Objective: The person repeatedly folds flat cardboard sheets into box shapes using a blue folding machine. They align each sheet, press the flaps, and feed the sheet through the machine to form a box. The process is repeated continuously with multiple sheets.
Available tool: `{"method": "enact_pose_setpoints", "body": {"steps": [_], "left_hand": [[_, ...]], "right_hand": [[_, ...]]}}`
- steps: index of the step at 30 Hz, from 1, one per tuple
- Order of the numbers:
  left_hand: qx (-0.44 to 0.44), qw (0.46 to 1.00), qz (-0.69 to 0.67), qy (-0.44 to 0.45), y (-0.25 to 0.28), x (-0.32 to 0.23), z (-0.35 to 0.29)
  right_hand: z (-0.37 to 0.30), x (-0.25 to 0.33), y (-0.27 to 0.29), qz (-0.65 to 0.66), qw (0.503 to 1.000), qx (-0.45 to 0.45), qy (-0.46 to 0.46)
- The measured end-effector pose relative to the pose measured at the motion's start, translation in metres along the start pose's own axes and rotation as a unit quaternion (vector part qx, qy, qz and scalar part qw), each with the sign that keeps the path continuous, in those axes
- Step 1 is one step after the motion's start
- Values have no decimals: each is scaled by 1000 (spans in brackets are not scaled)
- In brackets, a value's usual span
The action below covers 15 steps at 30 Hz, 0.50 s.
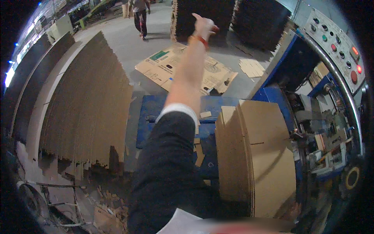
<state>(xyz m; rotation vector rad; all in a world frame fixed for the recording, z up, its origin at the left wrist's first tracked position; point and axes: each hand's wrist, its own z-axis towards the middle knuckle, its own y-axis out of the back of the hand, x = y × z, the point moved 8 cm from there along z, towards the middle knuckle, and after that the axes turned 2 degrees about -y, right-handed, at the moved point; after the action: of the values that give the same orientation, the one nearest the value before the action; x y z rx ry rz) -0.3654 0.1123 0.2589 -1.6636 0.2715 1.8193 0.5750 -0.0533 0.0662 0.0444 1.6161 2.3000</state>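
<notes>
My left arm, in a dark sleeve with a white cuff, stretches far forward across the middle of the view. My left hand [204, 28] is raised in the air, a red band at its wrist. One finger sticks out to the upper left, and nothing shows in the hand. Beneath the forearm, a printed cardboard sheet [159, 64] lies on the floor. At the lower right, my right hand [295, 210] is dim and partly hidden, close to the lower edge of a stack of brown cardboard sheets [269, 144]. Its fingers are not clear.
A tall cardboard stack [85, 105] stands at left, with scraps [111, 199] below. The cardboard by my right hand stands near a blue platform [150, 130]. A machine with a control panel [337, 46] is at right. Dark stacks [202, 23] and a walking person [140, 17] are farther off.
</notes>
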Motion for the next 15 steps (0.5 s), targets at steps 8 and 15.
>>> {"method": "enact_pose_setpoints", "body": {"steps": [8,15], "left_hand": [[98,992,76,-13,123,-26,18],[115,988,45,94,183,-11,77]], "right_hand": [[-32,25,54,29,993,-111,-35],[-120,174,112,222,959,-143,102]]}}
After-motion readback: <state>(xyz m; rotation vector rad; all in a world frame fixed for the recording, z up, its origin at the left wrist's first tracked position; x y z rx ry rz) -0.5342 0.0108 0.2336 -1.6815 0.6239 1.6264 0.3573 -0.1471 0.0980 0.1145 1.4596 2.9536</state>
